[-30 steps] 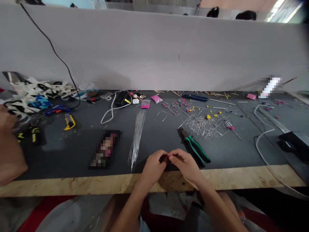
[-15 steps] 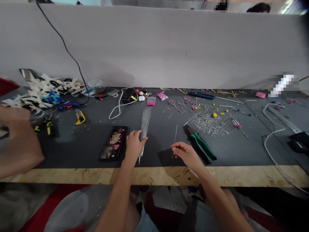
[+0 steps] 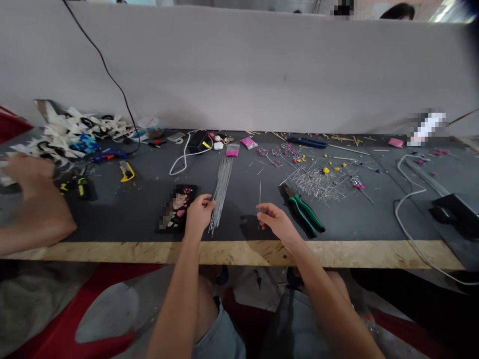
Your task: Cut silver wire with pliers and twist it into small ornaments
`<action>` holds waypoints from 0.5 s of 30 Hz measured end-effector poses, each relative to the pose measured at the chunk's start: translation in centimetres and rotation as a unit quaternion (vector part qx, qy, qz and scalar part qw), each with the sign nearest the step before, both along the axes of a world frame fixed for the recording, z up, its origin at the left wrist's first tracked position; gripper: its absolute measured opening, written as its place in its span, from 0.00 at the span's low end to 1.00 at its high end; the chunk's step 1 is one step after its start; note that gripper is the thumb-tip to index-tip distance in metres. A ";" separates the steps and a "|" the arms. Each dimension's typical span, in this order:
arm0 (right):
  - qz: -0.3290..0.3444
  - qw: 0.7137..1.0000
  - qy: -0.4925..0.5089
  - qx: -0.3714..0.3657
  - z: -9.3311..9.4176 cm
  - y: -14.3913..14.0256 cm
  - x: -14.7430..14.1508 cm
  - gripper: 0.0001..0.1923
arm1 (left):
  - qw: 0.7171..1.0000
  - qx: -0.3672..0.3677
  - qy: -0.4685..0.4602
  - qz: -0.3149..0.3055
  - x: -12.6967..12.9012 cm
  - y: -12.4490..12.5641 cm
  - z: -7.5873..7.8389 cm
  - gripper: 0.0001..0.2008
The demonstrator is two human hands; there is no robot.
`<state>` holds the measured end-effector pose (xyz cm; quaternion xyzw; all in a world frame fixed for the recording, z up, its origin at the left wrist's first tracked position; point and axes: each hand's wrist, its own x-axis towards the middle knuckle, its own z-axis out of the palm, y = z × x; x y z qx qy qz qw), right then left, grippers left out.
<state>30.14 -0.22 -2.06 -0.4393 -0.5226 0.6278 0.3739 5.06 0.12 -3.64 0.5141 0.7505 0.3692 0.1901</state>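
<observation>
R hand point(image 3: 275, 221) pinching 1 wire point(image 3: 259, 202); L hand point(image 3: 198, 214) loose, fingers on wire bundle point(image 3: 220, 192).

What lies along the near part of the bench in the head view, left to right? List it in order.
Co-worker's arm → phone → left hand touching the bundle of wires → right hand pinching a single wire → green-handled pliers → white cable → black box.

No readable text anywhere — no labels, brands or numbers resolve. Phone point(image 3: 175, 208) face and the item at the far right of the bench point(image 3: 426, 127) are blurred out; pink packets point(image 3: 232, 149) too small to read.
</observation>
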 end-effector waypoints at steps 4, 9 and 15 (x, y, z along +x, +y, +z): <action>-0.002 1.000 0.015 -0.005 0.4 -0.5 0.3 0.12 | 0.999 0.011 -0.027 0.034 0.1 -1.2 -0.3 0.15; -0.002 1.000 0.027 -0.006 1.4 -1.0 0.7 0.12 | 0.997 0.018 -0.058 0.048 0.8 -1.3 0.0 0.15; -0.006 0.999 0.031 0.008 2.3 -0.7 0.8 0.13 | 0.990 0.055 -0.109 0.068 1.3 -0.2 0.8 0.14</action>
